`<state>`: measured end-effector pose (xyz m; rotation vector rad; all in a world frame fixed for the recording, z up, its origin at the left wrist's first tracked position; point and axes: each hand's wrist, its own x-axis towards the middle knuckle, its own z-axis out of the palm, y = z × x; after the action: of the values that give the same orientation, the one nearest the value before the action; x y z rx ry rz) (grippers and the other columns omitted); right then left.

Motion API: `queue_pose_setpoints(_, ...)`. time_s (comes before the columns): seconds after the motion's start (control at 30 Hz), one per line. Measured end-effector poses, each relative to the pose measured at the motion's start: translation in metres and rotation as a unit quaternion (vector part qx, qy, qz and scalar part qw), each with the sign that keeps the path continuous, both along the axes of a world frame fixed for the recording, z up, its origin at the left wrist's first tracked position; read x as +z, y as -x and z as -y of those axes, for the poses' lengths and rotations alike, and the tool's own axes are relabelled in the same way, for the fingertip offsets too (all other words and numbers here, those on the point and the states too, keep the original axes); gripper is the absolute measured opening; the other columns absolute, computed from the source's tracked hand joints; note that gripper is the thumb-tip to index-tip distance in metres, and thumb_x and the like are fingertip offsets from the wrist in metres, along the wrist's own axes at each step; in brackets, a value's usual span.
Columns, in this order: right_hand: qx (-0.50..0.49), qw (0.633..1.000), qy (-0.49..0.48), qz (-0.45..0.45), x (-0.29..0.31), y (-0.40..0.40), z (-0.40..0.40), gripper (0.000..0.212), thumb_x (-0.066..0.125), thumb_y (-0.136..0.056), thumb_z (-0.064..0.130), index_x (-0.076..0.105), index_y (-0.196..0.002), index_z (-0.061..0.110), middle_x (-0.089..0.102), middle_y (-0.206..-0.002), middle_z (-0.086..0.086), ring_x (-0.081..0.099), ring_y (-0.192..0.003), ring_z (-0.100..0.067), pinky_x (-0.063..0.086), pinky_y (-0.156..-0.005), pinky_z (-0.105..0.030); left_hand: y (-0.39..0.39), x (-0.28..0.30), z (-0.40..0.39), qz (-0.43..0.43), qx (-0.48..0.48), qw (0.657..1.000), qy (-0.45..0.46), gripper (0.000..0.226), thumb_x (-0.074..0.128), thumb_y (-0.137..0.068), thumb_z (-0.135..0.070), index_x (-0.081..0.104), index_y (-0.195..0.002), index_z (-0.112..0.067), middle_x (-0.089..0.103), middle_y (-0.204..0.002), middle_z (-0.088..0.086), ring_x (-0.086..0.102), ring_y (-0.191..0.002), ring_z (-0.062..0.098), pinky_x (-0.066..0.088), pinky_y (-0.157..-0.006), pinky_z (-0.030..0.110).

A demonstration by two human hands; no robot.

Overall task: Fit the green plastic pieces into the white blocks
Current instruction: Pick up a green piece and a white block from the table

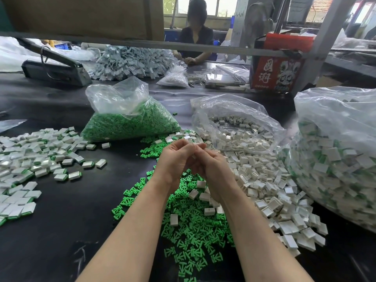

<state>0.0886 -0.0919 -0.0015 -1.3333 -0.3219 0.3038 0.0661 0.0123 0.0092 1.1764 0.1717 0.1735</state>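
My left hand (175, 159) and my right hand (216, 169) are raised together above the table's middle. Their fingertips meet and their backs face me. The fingers are curled inward and hide whatever lies between them. Under my forearms spreads a heap of loose green plastic pieces (191, 237). To its right lies a heap of empty white blocks (262, 186), a few of them strewn onto the green. At the left lies a spread of white blocks with green inserts (30, 157).
A clear bag of green pieces (130, 121) stands behind the hands, next to an open bag of white blocks (234, 127). A big bag of fitted blocks (335, 159) fills the right. Farther back are a grey tool (55, 68), a red carton (278, 64) and a seated person (196, 37).
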Motion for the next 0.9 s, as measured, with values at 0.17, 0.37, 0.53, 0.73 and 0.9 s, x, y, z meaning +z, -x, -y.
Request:
queue_pose_setpoints(0.17, -0.001, 1.000, 0.002, -0.008, -0.0006, -0.0011, 0.0000, 0.027, 0.059, -0.096, 0.023, 0.064, -0.074, 0.007, 0.056, -0.057, 0.006, 0.049, -0.052, -0.005, 0.041, -0.048, -0.017, -0.0006, -0.0013, 0.0002, 0.000, -0.003, 1.000, 0.005, 0.028, 0.056, -0.090, 0.003, 0.051, -0.067, -0.012, 0.075, -0.091, 0.013, 0.059, -0.053, 0.019, 0.044, -0.045, 0.024)
queue_pose_setpoints(0.37, 0.002, 1.000, 0.009, -0.007, -0.0010, -0.0010, -0.0004, 0.028, 0.059, -0.096, 0.024, 0.065, -0.074, 0.008, 0.056, -0.058, 0.005, 0.049, -0.053, -0.007, 0.041, -0.049, -0.018, -0.0008, -0.0021, 0.0006, -0.003, -0.003, 1.000, 0.009, 0.028, 0.055, -0.090, 0.002, 0.050, -0.067, -0.013, 0.075, -0.091, 0.012, 0.059, -0.054, 0.020, 0.044, -0.045, 0.024)
queue_pose_setpoints(0.53, 0.004, 1.000, 0.011, -0.005, -0.0009, -0.0002, -0.0003, 0.031, 0.056, -0.098, 0.023, 0.063, -0.071, 0.009, 0.057, -0.057, 0.005, 0.049, -0.053, -0.008, 0.040, -0.048, -0.018, -0.0015, -0.0032, 0.0003, -0.004, 0.000, 1.000, 0.008, 0.029, 0.056, -0.089, 0.003, 0.051, -0.066, -0.013, 0.076, -0.090, 0.011, 0.056, -0.053, 0.021, 0.043, -0.044, 0.024)
queue_pose_setpoints(0.73, -0.015, 1.000, 0.026, 0.000, -0.0024, -0.0010, -0.0021, 0.034, 0.056, -0.098, 0.025, 0.063, -0.068, 0.012, 0.056, -0.057, 0.005, 0.049, -0.052, -0.008, 0.040, -0.049, -0.018, -0.0015, -0.0032, -0.0001, 0.000, -0.001, 1.000, 0.003, 0.034, 0.057, -0.089, 0.002, 0.055, -0.061, -0.016, 0.076, -0.091, 0.012, 0.058, -0.053, 0.019, 0.044, -0.044, 0.023)
queue_pose_setpoints(0.9, 0.033, 0.999, 0.028, -0.008, 0.0033, -0.0025, -0.0021, 0.041, 0.048, -0.100, 0.039, 0.062, -0.075, 0.010, 0.056, -0.061, -0.002, 0.049, -0.053, -0.009, 0.039, -0.049, -0.017, -0.0045, -0.0009, -0.0052, 0.001, 0.002, 0.998, -0.065, 0.026, 0.054, -0.093, -0.003, 0.053, -0.069, -0.013, 0.070, -0.093, 0.019, 0.052, -0.056, 0.023, 0.039, -0.042, 0.024)
